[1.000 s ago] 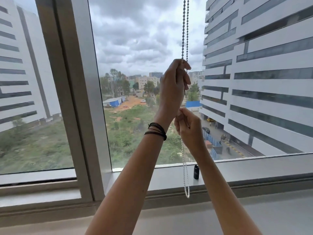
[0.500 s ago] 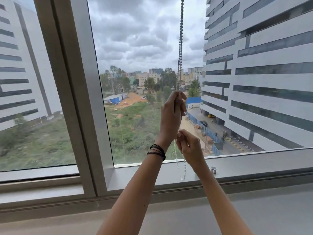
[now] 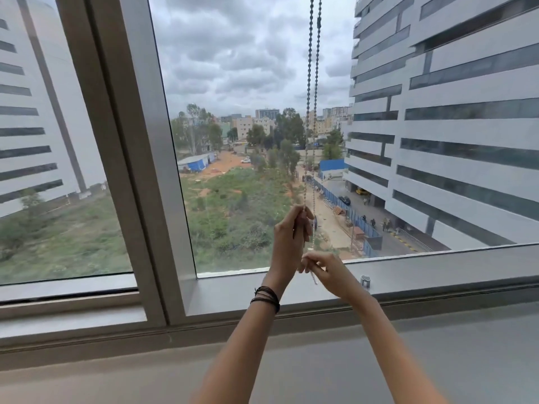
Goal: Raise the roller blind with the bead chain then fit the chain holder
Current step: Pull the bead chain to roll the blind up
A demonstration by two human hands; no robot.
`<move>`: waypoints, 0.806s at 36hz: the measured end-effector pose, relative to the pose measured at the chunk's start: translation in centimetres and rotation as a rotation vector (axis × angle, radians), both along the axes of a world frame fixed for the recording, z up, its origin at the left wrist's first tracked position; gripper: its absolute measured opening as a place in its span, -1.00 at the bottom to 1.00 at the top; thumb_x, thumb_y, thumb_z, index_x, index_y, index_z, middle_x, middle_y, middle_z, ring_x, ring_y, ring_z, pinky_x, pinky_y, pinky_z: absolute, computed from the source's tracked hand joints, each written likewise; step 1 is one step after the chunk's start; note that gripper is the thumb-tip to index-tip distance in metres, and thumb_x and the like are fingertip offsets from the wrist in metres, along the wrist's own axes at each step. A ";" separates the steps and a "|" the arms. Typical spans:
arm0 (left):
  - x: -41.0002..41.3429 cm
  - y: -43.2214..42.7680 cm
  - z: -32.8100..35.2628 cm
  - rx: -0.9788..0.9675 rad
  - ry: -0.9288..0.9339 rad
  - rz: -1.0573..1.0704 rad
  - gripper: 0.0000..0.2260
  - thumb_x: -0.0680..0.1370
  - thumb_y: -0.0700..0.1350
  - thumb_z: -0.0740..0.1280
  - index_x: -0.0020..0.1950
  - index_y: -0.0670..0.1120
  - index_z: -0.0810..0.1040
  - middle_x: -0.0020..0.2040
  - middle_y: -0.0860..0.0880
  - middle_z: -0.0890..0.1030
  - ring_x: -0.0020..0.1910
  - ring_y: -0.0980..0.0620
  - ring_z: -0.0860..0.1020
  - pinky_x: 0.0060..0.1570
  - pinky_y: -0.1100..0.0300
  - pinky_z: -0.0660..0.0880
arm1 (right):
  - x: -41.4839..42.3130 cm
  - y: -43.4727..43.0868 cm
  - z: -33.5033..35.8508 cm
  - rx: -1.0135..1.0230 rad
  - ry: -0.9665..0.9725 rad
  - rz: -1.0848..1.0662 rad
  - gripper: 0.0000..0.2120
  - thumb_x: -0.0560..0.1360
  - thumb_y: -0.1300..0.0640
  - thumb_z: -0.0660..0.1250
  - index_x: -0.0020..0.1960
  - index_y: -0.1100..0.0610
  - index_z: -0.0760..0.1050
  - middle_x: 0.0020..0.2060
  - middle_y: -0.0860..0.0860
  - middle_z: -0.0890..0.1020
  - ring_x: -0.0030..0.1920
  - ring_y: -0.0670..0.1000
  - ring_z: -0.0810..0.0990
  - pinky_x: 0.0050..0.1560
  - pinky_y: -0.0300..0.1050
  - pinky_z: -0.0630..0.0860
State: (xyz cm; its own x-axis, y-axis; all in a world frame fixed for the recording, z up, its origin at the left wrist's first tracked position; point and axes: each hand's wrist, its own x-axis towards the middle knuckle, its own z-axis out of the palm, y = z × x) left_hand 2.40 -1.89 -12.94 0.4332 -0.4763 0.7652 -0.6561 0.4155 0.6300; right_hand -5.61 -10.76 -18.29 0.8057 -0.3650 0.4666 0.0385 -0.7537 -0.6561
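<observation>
Head: hands (image 3: 289,238) on bead chain (image 3: 308,83)

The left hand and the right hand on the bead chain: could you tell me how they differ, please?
The left hand grips the bead chain higher up, against the glass; the right hand pinches it lower, in front of the window frame. The left wrist wears dark bands; the right wrist is bare. Both hold the same chain.
</observation>
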 end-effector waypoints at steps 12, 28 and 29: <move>1.4 1.4 -0.2 0.035 0.034 -0.028 -0.80 0.65 -0.25 0.09 -0.09 -0.24 0.45 -0.41 -0.02 0.46 -0.52 0.14 0.35 -0.48 0.31 0.32 | 0.4 -0.3 9.7 0.071 -0.261 -0.036 -0.76 0.60 0.28 0.10 0.04 0.26 0.54 -0.18 0.09 0.62 -0.31 -0.26 0.57 -0.29 -0.41 0.47; 1.0 1.8 0.0 0.031 0.041 -0.058 -0.78 0.66 -0.25 0.07 -0.12 -0.12 0.44 -0.41 -0.10 0.44 -0.51 0.04 0.31 -0.48 0.23 0.29 | 1.9 4.9 23.0 0.048 -0.624 0.038 -0.77 0.61 0.29 0.08 0.19 0.36 0.40 -0.35 0.07 0.56 -0.47 -0.17 0.52 -0.39 -0.31 0.49; 0.9 1.8 -0.1 0.030 0.038 -0.059 -0.78 0.66 -0.25 0.07 -0.12 -0.12 0.44 -0.41 -0.09 0.44 -0.52 0.04 0.31 -0.48 0.23 0.28 | 2.0 4.9 23.1 0.040 -0.637 0.035 -0.78 0.60 0.32 0.10 0.16 0.38 0.42 -0.38 0.09 0.55 -0.49 -0.18 0.50 -0.42 -0.33 0.47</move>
